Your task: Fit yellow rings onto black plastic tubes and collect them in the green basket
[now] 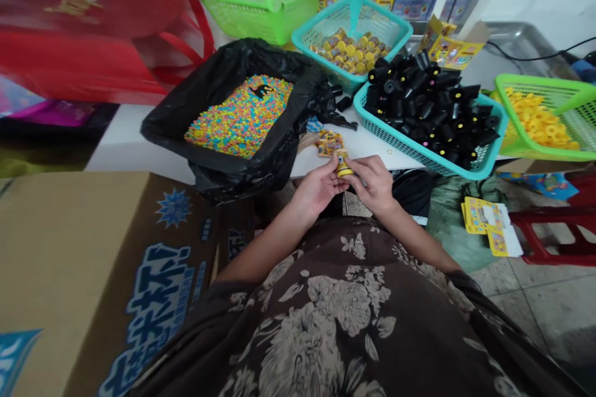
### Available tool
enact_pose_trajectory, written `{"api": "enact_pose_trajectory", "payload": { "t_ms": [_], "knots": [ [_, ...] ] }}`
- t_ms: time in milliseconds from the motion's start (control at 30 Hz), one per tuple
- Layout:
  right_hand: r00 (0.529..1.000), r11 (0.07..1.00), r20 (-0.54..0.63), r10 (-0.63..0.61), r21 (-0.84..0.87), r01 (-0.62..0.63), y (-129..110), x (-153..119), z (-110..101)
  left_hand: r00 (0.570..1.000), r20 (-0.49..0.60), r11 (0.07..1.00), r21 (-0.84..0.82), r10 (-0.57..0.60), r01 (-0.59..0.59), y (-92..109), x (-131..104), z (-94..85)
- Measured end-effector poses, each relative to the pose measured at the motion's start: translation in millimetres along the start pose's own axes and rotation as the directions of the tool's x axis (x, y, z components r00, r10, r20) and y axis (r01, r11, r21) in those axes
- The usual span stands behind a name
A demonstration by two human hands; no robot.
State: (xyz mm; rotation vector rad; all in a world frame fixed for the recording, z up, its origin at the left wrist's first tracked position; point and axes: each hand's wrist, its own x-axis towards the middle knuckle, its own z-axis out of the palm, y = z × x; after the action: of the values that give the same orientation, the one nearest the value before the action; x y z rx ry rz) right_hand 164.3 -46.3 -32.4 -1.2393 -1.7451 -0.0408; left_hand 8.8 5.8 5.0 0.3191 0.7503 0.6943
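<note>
I see the left hand [319,189] and right hand [374,183] pinching a little yellow tub [344,164], colored balls [233,127] at its ten o'clock. It looks light, maybe slippery; I'd hold its round sides.

Dark brown garment [354,322] over the torso, large pale flowers [342,301] with clustered petals, smaller leafy sprigs [357,247] around them, sleeves [200,329] of similar dark cloth, forearms [265,248], left hand [315,191] and right hand [374,183] bare
</note>
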Motion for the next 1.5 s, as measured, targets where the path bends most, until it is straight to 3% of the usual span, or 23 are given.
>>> {"api": "enact_pose_trajectory", "payload": {
  "t_ms": [167,367,567,833,967,1100,1200,1400,1500],
  "knots": [
    [0.997,0.999,0.062,0.043,0.014,-0.044,4,-2,5,1.0,-0.018,0.999,-0.041,0.019,-0.019,-7,2,0.6],
    [0.999,0.999,0.049,-0.023,-0.04,0.024,10,-7,3,0.999,-0.031,0.999,-0.036,0.016,-0.017,-20,1,3.8],
    [0.999,1.0,-0.048,-0.015,0.0,0.015,11,-7,3,1.0,0.003,0.999,-0.017,-0.028,0.028,-14,3,0.8],
    [0.997,0.997,-0.03,0.067,0.035,-0.066,7,-6,9,0.999,-0.052,0.999,-0.039,-0.016,0.014,-11,5,0.9],
    [0.998,0.995,-0.059,-0.007,0.103,0.013,7,-7,12,0.996,-0.092,0.999,-0.031,-0.013,0.01,-12,3,4.0],
    [0.999,0.999,-0.013,-0.041,0.021,0.041,11,-8,12,0.994,-0.11,1.0,-0.004,0.015,-0.016,-16,2,5.1],
    [0.999,0.998,0.004,-0.05,-0.03,0.05,13,-8,8,0.996,-0.089,1.0,0.006,-0.002,0.003,-17,2,3.9],
    [0.997,1.0,-0.079,-0.014,0.006,0.014,8,-6,3,0.999,0.035,0.999,-0.003,-0.033,0.034,-9,-2,2.3],
    [0.997,1.0,-0.076,-0.024,0.015,0.025,6,-7,5,1.0,-0.01,1.0,-0.018,0.004,-0.004,-8,-2,5.1]
  ]
}}
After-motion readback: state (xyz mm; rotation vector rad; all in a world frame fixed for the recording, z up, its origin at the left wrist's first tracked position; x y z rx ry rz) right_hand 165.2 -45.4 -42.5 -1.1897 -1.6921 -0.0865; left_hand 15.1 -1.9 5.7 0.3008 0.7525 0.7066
